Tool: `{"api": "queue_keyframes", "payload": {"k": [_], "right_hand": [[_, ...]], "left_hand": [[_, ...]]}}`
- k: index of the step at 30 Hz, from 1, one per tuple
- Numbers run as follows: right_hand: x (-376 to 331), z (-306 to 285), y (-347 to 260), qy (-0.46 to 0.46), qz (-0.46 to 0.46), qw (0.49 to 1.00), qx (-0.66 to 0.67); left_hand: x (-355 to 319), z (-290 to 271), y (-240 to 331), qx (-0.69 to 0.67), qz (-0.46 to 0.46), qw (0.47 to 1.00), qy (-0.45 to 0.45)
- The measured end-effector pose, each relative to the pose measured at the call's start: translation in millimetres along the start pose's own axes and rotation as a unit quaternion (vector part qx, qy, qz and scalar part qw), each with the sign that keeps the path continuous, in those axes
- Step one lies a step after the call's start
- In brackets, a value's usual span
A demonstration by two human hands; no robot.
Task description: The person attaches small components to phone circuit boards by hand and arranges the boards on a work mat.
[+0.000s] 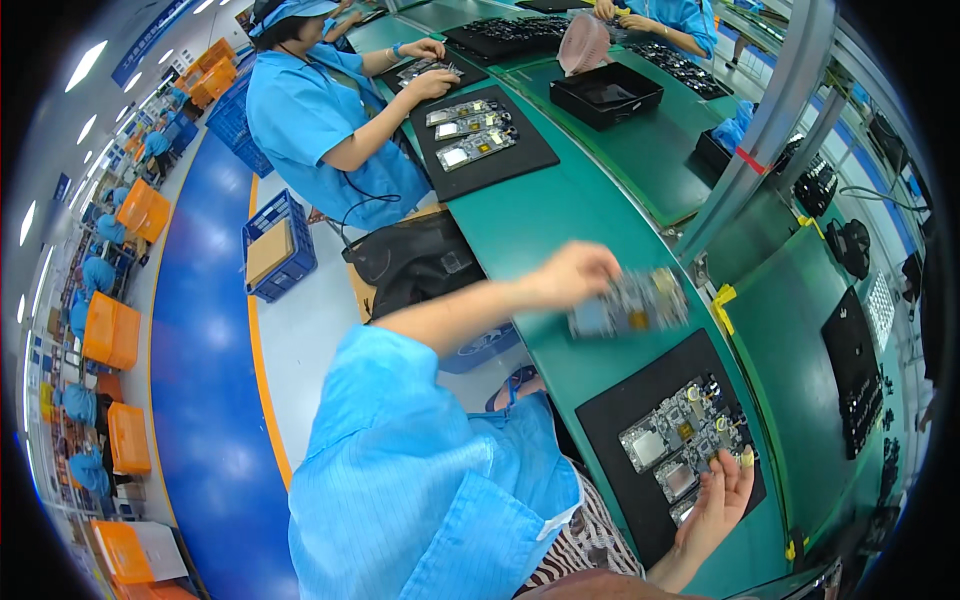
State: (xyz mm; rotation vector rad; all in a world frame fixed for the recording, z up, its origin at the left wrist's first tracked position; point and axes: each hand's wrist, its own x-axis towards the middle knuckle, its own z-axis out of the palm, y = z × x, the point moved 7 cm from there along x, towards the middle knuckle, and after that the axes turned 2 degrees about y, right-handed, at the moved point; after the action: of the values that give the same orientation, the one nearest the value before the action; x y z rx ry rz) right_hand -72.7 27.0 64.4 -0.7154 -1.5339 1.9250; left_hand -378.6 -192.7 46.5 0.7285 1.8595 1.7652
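Observation:
My left hand [572, 275] is closed on the near edge of a circuit board [635, 305], lifted over the green bench and blurred by motion. Closer to me, a black mat [612, 418] carries several circuit boards [660, 437] lying side by side, with silver shields and small round parts. My right hand [715, 497] rests at the right end of these boards, fingers stretched and somewhat apart, fingertips touching a board's end. One fingertip wears a yellowish cover. Part of the lower boards is hidden behind this hand.
Farther along the green bench [520, 235], another black mat [535, 150] holds three boards beside a co-worker [320, 120] in blue. A black tray [605, 95] stands beyond. On the right rise a metal post [755, 150] and yellow clips [722, 300]. A black bag [420, 262] sits left of the bench.

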Motion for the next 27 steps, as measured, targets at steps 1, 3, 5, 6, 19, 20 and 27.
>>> {"api": "queue_keyframes", "payload": {"k": [1, 3, 5, 6, 19, 20, 27], "right_hand": [[-1.3, -11.3, 2.2, 0.008, -0.001, 1.0, -0.017], [-5.4, -32.9, 5.2, 0.02, -0.002, 0.999, -0.039], [-13.2, -49.1, 5.3, 0.042, 0.0, 0.998, -0.049], [-16.9, -55.5, 4.1, 0.065, 0.002, 0.996, -0.06], [-25.6, -70.8, 2.0, 0.116, -0.023, 0.989, -0.084], [-24.5, -70.6, 6.6, 0.105, -0.027, 0.991, -0.083], [-10.5, -49.6, 15.1, 0.075, -0.074, 0.987, -0.118]], "left_hand": [[12.4, -36.3, -1.1, 0.062, 0.001, 0.997, 0.04], [37.0, -104.7, -5.4, 0.153, 0.007, 0.982, 0.106], [58.2, -164.2, -17.1, 0.173, -0.009, 0.973, 0.152], [69.8, -192.0, -27.3, 0.16, 0.0, 0.97, 0.183], [70.6, -236.8, -13.4, 0.698, 0.032, 0.605, 0.382], [74.8, -222.0, -17.0, 0.685, 0.076, 0.634, 0.351], [-23.5, 170.5, 30.9, 0.394, 0.146, 0.905, -0.062]]}}
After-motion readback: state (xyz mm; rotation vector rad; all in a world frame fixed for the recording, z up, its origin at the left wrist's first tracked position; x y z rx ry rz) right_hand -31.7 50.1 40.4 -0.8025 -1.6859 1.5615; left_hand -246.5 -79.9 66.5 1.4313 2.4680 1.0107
